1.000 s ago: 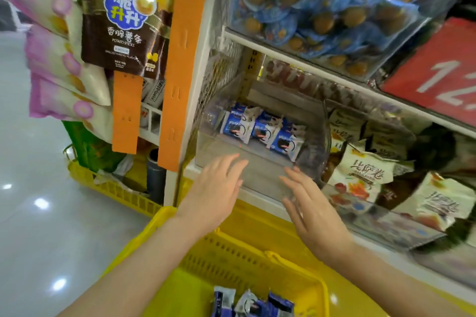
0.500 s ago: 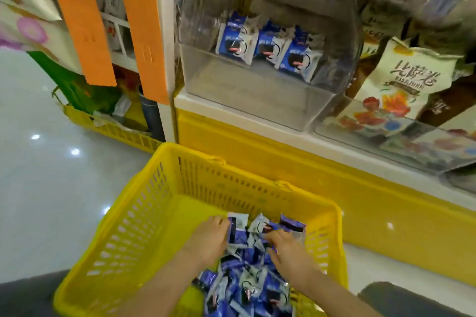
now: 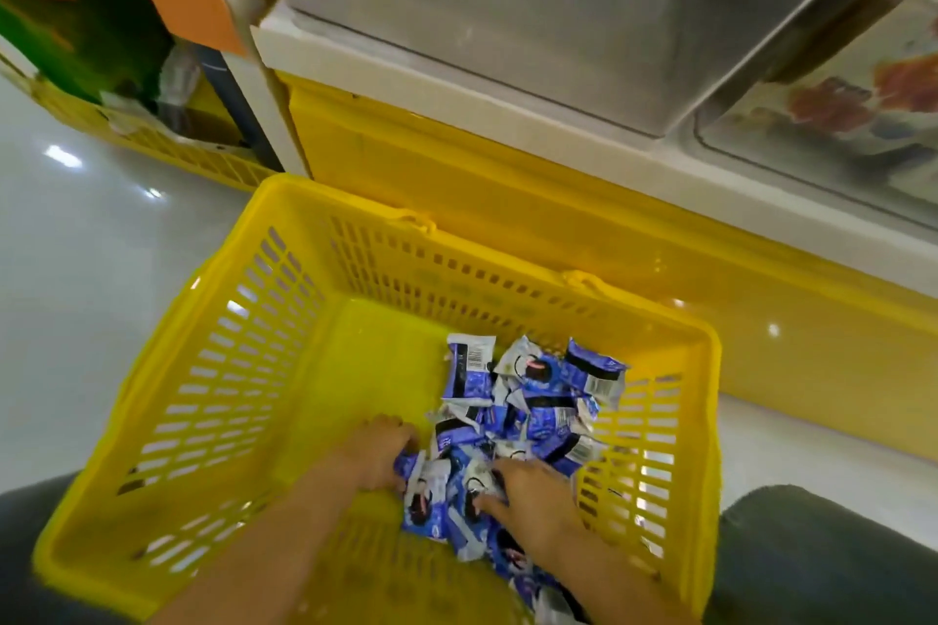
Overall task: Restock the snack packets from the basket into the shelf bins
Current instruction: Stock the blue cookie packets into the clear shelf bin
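Note:
A yellow plastic basket stands on the floor in front of the shelf. Several blue-and-white snack packets lie piled in its right half. My left hand is down in the basket at the left edge of the pile, fingers curled around packets. My right hand rests on the pile's near side, fingers curled into the packets. The clear shelf bin sits above on the white shelf ledge, its inside mostly out of frame.
A yellow base panel runs under the shelf. Another clear bin with printed packets sits to the right. A second yellow basket stands at the left by an orange post. My dark-clad knees flank the basket.
My hands dropped from the shelf bin into the basket. Since half a second ago they have dug nearer into the packet pile and the view has tilted further down.

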`<state>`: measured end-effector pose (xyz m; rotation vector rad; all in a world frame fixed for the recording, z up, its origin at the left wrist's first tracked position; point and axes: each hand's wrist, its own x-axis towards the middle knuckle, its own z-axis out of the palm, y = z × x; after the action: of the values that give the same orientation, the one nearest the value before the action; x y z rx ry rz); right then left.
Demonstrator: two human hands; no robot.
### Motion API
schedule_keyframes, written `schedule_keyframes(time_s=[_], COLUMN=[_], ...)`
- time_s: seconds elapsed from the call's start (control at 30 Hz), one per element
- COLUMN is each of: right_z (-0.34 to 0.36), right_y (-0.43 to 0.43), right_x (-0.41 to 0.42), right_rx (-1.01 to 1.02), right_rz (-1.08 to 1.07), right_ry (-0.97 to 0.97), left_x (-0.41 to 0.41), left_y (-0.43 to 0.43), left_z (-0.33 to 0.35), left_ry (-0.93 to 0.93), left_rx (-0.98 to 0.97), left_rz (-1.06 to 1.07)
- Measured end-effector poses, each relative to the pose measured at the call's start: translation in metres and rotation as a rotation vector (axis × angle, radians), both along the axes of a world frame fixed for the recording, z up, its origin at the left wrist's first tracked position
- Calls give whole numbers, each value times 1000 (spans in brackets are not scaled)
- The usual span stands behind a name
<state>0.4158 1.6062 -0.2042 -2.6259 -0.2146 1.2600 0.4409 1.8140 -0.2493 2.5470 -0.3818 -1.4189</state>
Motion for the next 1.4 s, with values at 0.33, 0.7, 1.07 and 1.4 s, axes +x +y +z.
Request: schedule_keyframes(time_s=[0.33,0.7,1.07,1.4], right_z=[12,80,169,242], right_y=[-2,6,6,16], right_x=[5,23,21,32], right_rx=[250,581,939,916], right_rz=[-403,-865,-866,-696], right_ry=[71,-82,-79,-102], left_x=[-3,-5,-7,15], left_y=[11,-35,-30,6], left_z=[19,104,182,259], left_ry=[128,259,107,-188], left_rx=[-96,-664,-957,-961], left_rz=[353,1219,1108,822])
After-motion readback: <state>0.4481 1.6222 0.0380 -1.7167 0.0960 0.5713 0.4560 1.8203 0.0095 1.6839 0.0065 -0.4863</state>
